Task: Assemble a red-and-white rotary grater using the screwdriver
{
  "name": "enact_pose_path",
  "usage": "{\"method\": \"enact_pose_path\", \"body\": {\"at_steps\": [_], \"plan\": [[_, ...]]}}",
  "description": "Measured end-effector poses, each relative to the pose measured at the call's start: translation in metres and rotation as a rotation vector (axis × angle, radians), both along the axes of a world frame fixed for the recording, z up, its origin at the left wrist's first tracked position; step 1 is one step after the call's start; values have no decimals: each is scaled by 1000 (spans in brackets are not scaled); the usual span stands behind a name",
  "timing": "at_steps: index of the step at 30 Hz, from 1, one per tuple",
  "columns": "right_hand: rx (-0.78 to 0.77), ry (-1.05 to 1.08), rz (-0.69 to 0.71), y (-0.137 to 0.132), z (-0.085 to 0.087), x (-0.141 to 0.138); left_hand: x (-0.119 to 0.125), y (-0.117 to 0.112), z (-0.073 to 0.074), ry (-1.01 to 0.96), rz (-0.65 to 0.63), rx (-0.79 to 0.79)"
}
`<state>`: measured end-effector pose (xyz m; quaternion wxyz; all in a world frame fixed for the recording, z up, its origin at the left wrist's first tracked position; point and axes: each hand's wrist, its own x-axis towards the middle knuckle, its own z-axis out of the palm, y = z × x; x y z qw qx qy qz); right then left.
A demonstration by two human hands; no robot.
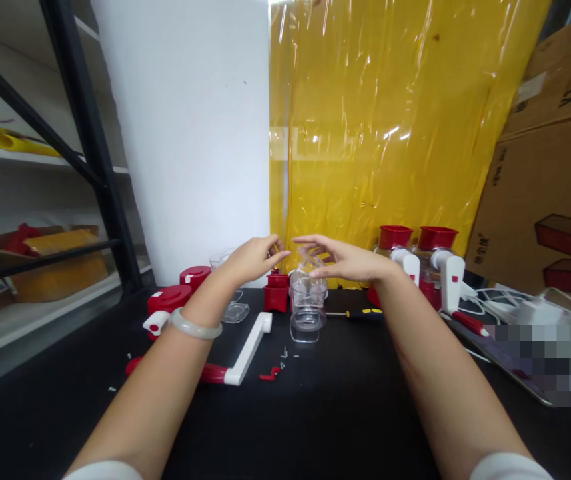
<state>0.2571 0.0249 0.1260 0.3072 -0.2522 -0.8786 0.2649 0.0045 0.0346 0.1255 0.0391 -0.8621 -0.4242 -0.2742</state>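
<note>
My left hand (258, 259) hovers above the table's back half, fingers loosely bent and apart, with nothing visible in it. Close by on the right, my right hand (343, 259) curves its fingers around a clear plastic part (306, 255). Below it stand clear plastic containers (308, 293), partly overlapping. Red square hopper-like pieces (276, 293) sit just left of these. A white crank handle with a red grip (249, 350) lies nearer to me. Beside it are a small red crank-shaped piece (269, 375) and several small screws or pins (284, 353).
Red round bases (169, 298) stand on the left. Two red-and-white hand-cranked devices (438, 263) are at the right, near a tablet (503, 363) and white cables (505, 300). A screwdriver (363, 314) lies behind my right forearm. Cardboard boxes (545, 167) rise at the right; a shelf frame (80, 133) at left.
</note>
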Motion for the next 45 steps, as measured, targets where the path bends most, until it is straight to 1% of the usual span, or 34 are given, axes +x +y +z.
{"method": "enact_pose_path", "body": {"at_steps": [2, 4, 7, 10, 14, 17, 20, 27, 31, 37, 40, 45], "plan": [[26, -103, -45, 2, -1, 2, -3, -1, 0, 3, 25, -31], [22, -152, -76, 7, -5, 1, -3, -2, 0, 32, 35, -90], [5, -185, -78, 16, -12, -2, -1, -5, -2, 79, 24, -168], [7, -185, -67, 22, -16, -4, 2, -6, -4, 96, 4, -190], [-2, -197, -59, 20, -16, -5, 5, -6, -5, 121, -11, -208], [-30, -233, -60, 16, -13, -7, 8, -10, -5, 123, -27, -285], [-36, -265, -97, 12, -12, -9, 11, -15, -4, 120, -39, -356], [-5, -308, -107, 12, -15, -11, 13, -16, -6, 165, -12, -357], [2, -362, -133, 7, -12, -13, 13, -14, -8, 179, -26, -352], [22, -463, -169, 0, -7, -14, 17, -12, -11, 163, -49, -434], [24, -453, -156, 4, -8, -12, 18, -11, -14, 141, -61, -457], [-17, -413, -124, 12, -13, -8, 17, -6, -18, 93, -102, -470]]}}
